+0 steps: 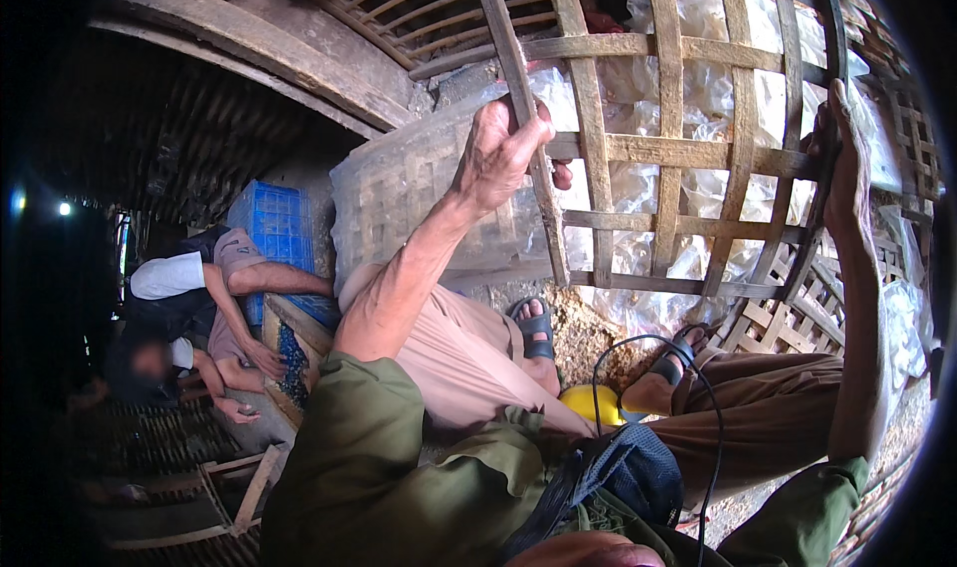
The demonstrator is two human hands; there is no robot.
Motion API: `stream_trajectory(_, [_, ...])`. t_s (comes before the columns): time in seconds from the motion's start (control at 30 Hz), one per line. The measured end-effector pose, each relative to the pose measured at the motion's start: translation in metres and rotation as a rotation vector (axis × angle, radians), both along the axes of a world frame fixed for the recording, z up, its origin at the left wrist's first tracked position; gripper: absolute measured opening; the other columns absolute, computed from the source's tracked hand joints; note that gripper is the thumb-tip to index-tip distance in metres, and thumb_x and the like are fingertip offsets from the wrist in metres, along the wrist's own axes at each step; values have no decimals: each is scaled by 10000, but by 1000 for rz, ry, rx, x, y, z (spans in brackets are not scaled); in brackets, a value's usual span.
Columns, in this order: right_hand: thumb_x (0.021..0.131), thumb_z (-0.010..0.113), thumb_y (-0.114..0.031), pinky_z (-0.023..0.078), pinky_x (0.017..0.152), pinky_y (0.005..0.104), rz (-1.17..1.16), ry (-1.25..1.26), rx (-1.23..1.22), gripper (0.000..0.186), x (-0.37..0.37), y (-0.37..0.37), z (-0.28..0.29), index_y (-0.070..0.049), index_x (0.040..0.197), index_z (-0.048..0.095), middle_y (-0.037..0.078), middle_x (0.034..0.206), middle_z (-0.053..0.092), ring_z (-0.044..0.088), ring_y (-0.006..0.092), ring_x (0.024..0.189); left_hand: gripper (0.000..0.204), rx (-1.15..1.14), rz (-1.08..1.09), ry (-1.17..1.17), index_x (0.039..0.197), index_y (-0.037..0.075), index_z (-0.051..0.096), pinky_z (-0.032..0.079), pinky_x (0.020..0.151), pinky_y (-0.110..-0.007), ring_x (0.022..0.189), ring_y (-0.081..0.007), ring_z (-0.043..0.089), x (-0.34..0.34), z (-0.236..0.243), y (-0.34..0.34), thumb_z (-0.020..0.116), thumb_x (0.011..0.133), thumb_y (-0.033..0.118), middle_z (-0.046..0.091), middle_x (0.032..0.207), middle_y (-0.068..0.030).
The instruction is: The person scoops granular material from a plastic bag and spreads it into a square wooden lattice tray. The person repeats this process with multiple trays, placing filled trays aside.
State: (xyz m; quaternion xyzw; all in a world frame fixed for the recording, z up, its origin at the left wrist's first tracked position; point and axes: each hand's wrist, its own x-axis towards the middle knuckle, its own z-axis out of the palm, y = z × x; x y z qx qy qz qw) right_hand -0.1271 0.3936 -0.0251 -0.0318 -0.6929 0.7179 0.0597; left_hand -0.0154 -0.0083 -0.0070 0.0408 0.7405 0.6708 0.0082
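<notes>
Both my hands hold a woven bamboo lattice panel (630,149) of wide crossing slats, raised in front of me and tilted. My left hand (501,156) is closed round its left edge strip, with the thumb over the front. At the opposite edge my right hand (845,163) grips the dark rim, its fingers partly hidden and in shadow. Through the gaps show crumpled clear plastic bags (638,313) with pale contents I cannot make out. Left of the panel, a box-shaped lattice basket (399,188) is covered in clear plastic.
A co-worker (169,278) sits at the left, hands over a wooden-edged container of small dark blue pieces (291,363). Behind stands a blue plastic crate (274,223). Another lattice basket (768,328) lies at right. A yellow round object (592,404) is near my feet, beside a black cable (720,407).
</notes>
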Motion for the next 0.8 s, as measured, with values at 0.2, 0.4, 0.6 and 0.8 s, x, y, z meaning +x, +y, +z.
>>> stream_trajectory(0.2, [1044, 644, -497, 409, 640, 219, 13, -30, 22, 375, 2, -5, -2, -127, 1105, 658, -64, 831, 516, 475, 45, 660, 281, 27, 151, -56, 1128, 12, 655, 639, 547, -384, 721, -192, 721, -3, -12, 4, 614, 995, 256, 691, 913, -109])
stream_trajectory(0.4, [1017, 656, -546, 433, 563, 211, -14, -86, -11, 401, -5, 6, -4, -147, 1055, 645, -74, 797, 515, 506, 35, 630, 386, 493, -202, -150, 1296, 24, 623, 631, 805, -437, 1056, -192, 673, -5, -4, -16, 648, 998, 269, 644, 1200, -123])
stream_trajectory(0.6, [995, 679, -563, 435, 546, 205, 14, -81, -84, 387, -4, 9, -1, -179, 989, 632, -80, 777, 522, 510, 35, 619, 403, 488, -183, -261, 1216, 57, 650, 640, 798, -420, 911, -221, 722, -7, -10, -21, 730, 1002, 390, 694, 1029, -95])
stream_trajectory(0.8, [994, 683, -554, 446, 550, 214, -26, -62, -84, 381, -2, 5, 1, -175, 1015, 648, -75, 783, 536, 519, 42, 625, 533, 526, -201, -292, 1153, 73, 662, 617, 801, -485, 806, -240, 714, -1, -11, -13, 745, 940, 555, 670, 844, -82])
